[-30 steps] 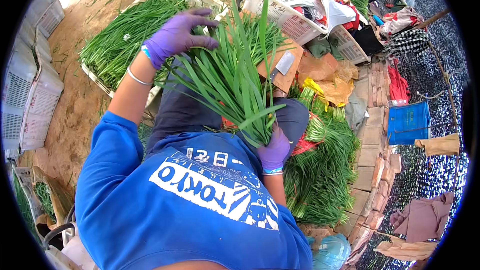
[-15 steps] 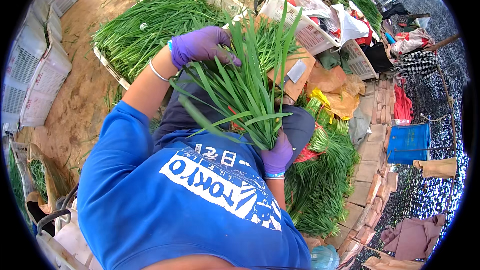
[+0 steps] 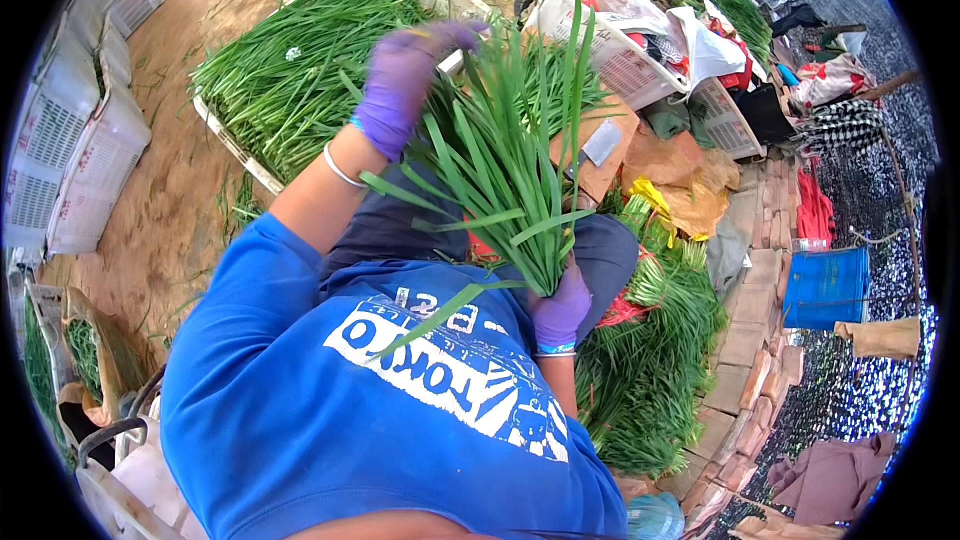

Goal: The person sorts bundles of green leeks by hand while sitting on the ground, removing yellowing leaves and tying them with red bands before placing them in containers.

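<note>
Leaves point(image 3: 515, 190) smooth, glossy; shirt point(image 3: 330, 430) matt cloth; knife blade point(image 3: 602, 141) smooth metal.

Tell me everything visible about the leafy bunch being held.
The leafy bunch has long, flat, green leaves, gripped near one end by the gloved right hand. They fan out toward the picture's top, one stray leaf crossing the blue shirt. The blurred left hand is by the upper leaves; contact is unclear.

White plastic crates with little holes point(image 3: 95, 175) stand on the left, and on the right a blue square box point(image 3: 826, 287) is near a bright red cloth point(image 3: 814, 208) and some reddish-brown bricks point(image 3: 766, 377).
</note>
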{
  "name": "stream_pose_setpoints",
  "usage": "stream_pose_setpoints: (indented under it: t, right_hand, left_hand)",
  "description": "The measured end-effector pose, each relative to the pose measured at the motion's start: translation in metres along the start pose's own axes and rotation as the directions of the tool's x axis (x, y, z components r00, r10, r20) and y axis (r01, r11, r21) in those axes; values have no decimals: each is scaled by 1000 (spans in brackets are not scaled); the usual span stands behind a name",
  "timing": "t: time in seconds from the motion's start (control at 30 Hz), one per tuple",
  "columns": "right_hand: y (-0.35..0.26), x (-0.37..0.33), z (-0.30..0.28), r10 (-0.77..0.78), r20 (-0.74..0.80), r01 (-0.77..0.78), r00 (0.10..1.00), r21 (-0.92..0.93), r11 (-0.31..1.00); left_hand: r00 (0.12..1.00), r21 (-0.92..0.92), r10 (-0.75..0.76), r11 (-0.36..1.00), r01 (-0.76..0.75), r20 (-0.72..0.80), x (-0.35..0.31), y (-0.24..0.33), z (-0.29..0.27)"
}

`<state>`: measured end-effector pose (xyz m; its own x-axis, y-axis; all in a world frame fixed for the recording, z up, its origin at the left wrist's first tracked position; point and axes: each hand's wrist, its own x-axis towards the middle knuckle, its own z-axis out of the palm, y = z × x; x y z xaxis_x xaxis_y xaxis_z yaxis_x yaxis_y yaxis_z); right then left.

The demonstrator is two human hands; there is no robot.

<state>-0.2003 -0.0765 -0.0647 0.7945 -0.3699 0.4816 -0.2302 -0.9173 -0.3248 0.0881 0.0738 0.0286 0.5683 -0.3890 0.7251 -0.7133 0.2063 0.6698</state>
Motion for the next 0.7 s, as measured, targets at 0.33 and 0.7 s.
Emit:
stream_pose_setpoints:
  t: [0.33, 0.7]
  right_hand:
    - [36, -14, -14, 407, 207, -429, 890, 683, 592]
    - [25, -6, -20, 337, 186, -379, 923, 592, 711]
  left_hand:
    - [755, -517, -555, 786, 339, -349, -92, -6, 6]
    - [699, -688, -33, 154, 709, 714, -73, 27, 123]
